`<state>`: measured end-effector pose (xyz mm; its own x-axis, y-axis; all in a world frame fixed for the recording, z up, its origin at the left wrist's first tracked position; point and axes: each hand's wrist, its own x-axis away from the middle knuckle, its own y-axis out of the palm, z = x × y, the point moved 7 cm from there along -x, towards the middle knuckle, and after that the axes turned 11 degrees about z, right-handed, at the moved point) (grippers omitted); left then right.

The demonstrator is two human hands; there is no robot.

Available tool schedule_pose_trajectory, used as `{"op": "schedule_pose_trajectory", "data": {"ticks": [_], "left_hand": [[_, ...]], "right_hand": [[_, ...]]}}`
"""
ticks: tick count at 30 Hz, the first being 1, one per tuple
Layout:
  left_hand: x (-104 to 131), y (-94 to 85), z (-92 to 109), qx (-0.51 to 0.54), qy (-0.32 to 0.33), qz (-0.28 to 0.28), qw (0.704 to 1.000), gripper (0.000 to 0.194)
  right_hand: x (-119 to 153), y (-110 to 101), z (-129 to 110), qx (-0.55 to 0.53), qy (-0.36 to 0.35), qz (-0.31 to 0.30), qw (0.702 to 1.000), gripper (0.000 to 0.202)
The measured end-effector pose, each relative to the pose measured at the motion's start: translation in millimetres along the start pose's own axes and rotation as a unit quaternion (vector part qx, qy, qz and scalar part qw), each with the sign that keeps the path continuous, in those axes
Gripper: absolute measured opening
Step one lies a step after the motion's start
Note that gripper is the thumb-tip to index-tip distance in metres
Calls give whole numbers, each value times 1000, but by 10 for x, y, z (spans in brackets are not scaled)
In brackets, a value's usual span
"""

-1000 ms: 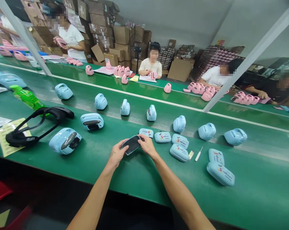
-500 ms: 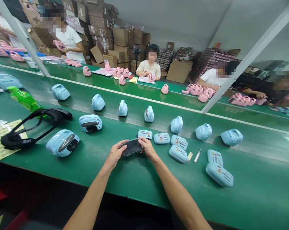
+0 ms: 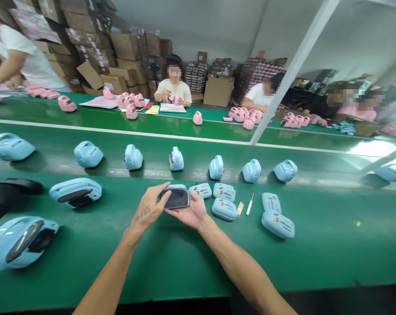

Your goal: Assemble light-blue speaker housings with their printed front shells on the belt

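Observation:
A dark flat panel with a pale rim (image 3: 175, 198) is held between both hands over the green table. My left hand (image 3: 149, 204) grips its left end, thumb across the top face. My right hand (image 3: 192, 211) supports it from the right and below, with the thumb at its right edge. Just beyond the hands lie light blue cases with printed lettering, among them one case (image 3: 200, 190) right behind my right hand and another (image 3: 224, 209) to its right. A white pen-like tool (image 3: 249, 205) lies beside a small yellowish strip (image 3: 240, 209).
Light blue handled units (image 3: 176, 159) stand in a row on the belt (image 3: 191, 176). Larger blue units (image 3: 76, 192) and a black strap device (image 3: 14, 190) are at left. Two stacked cases (image 3: 278, 224) lie right. People work across the line among pink units (image 3: 198, 118).
The view has swung right and closer to the left-side units. My right hand has turned palm up under the panel, and my left thumb now reaches over its face.

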<state>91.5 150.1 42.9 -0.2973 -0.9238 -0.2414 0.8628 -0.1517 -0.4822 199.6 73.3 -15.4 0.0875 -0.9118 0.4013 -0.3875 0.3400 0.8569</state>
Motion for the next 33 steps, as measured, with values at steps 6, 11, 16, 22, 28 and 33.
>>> {"op": "schedule_pose_trajectory", "data": {"ticks": [6, 11, 16, 22, 28, 33], "left_hand": [[-141, 313, 82, 266, -132, -88, 951, 75], [-120, 512, 109, 250, -149, -101, 951, 77], [-143, 581, 73, 262, -174, -69, 947, 68], [-132, 601, 14, 327, -221, -72, 916, 61], [-592, 832, 5, 345, -121, -37, 930, 70], [-1093, 1701, 289, 208, 8, -172, 963, 114]], "right_hand": [[129, -21, -516, -18, -87, 16, 996, 54], [91, -102, -601, -14, -104, 26, 994, 46], [49, -118, -569, -15, -101, 19, 995, 47], [58, -101, -592, -19, -99, 29, 994, 45], [456, -153, -1499, -25, -244, 30, 969, 49], [862, -288, -2239, -63, -373, 28, 925, 46]]}}
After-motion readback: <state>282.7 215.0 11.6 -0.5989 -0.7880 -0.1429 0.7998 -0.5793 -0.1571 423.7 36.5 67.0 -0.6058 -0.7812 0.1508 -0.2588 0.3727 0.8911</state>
